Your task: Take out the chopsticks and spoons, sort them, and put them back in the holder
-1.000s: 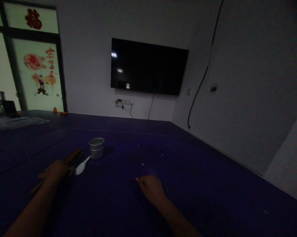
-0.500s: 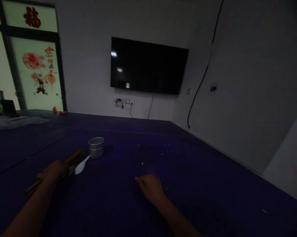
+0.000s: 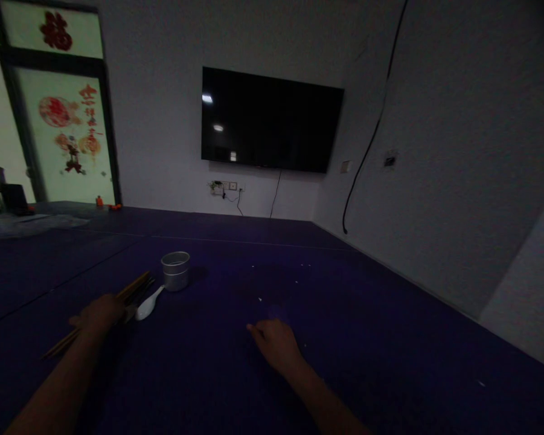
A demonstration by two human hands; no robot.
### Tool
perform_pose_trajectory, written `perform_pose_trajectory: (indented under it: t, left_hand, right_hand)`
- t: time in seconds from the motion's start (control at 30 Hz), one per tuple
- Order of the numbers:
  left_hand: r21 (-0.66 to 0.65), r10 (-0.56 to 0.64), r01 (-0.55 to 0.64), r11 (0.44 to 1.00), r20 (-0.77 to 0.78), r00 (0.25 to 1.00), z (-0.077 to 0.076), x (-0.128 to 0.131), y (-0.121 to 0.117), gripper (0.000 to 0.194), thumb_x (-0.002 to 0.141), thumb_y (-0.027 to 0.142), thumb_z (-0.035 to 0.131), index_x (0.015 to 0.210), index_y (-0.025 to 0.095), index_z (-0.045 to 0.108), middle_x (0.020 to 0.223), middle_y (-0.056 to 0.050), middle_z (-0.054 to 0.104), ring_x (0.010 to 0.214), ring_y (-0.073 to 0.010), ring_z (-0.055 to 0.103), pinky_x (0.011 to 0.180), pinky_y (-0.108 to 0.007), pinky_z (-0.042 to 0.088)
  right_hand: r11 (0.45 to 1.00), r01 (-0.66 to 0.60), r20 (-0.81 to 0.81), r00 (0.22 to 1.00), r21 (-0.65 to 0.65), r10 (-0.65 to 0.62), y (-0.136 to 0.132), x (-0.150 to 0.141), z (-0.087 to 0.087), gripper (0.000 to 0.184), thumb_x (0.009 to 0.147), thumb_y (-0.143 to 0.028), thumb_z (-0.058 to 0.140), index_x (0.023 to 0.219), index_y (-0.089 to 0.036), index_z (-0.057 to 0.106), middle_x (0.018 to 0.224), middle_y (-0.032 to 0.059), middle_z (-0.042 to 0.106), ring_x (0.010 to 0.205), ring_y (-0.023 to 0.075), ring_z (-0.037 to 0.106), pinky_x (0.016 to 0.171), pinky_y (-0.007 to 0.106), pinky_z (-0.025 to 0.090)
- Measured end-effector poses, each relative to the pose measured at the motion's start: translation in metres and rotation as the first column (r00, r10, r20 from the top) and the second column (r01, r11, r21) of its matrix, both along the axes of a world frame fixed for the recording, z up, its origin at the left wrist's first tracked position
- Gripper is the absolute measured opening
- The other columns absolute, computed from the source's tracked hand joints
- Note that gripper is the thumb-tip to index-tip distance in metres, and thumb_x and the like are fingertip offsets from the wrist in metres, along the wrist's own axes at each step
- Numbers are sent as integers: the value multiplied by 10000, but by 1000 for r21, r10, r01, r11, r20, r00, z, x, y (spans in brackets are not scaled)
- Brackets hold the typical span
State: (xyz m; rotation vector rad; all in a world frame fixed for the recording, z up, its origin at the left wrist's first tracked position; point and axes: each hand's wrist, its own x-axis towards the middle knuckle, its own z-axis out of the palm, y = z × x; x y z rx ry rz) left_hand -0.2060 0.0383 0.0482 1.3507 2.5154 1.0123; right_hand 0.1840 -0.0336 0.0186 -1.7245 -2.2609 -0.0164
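Purple surface, dimly lit; on it we see the left hand wrapped over brown chopsticks, ends out both sides. White spoon lies just beside, handle pointing to a metal cup. Right hand loosely curled, well apart from these; we cannot tell whether its fingers close fully

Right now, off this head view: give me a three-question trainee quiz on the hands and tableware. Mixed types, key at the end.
1. Which hand is on the chopsticks?
2. Multiple choice: where does the handle of the spoon end? A) beside the right hand; B) beside the cup; C) beside the screen.
3. True or false: the cup stands upright, opening up.

Key: 1. the left hand; 2. B; 3. true.
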Motion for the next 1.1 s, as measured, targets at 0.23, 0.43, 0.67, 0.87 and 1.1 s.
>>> perform_pose_trajectory:
  t: [0.23, 0.43, 0.67, 0.87, 1.1]
  left_hand:
    - [-270, 119, -134, 953, -68, 991, 21, 21, -18, 147, 729, 214, 545, 706, 73, 578, 1062, -274, 632, 1084, -415, 542, 831, -494, 381]
    - [-194, 194, -203, 960, -65, 979, 40, 41, -29, 318, 809, 196, 486, 1040, -8, 562, 1067, -288, 627, 1048, -372, 584, 761, -384, 432]
    - [415, 171, -162, 895, 17, 985, 47, 86, -34, 406, 913, 289, 357, 1246, 70, 435, 1182, -178, 583, 1051, -301, 578, 817, -363, 439]
    - [663, -484, 268, 699, 162, 860, 13, 174, -48, 325, 860, 390, 446, 1078, 165, 533, 903, -63, 612, 839, -226, 583, 727, -320, 452]
    - [540, -625, 425, 727, 776, 83, -42, 227, -45, 374, 641, 480, 727, 707, 172, 525, 538, 63, 475, 448, -74, 429, 462, -201, 339]
  right_hand:
    - [1000, 6, 2, 1000, -26, -6, 0, 0, 1, 462, 962, -423, 356, 729, -196, 684, 744, 54, 712, 700, 180, 670, 543, 239, 349]
    - [999, 13, 25, 1000, -35, -12, -2, -2, 5, 445, 963, -415, 358, 755, -197, 685, 779, 57, 721, 736, 180, 676, 558, 229, 359]
    - [999, 6, 11, 1000, -32, -5, -2, -4, 7, 446, 960, -418, 360, 758, -196, 689, 777, 70, 719, 731, 190, 676, 581, 232, 391]
    - [1000, -10, -180, 984, 0, 10, -5, -7, 7, 312, 945, -352, 398, 996, -223, 678, 898, 53, 716, 808, 196, 672, 706, 268, 462]
    - [941, -315, -387, 858, 121, 337, -11, -17, -4, 504, 909, -193, 420, 1411, -186, 369, 1375, 89, 477, 1261, 183, 435, 1052, 331, 354]
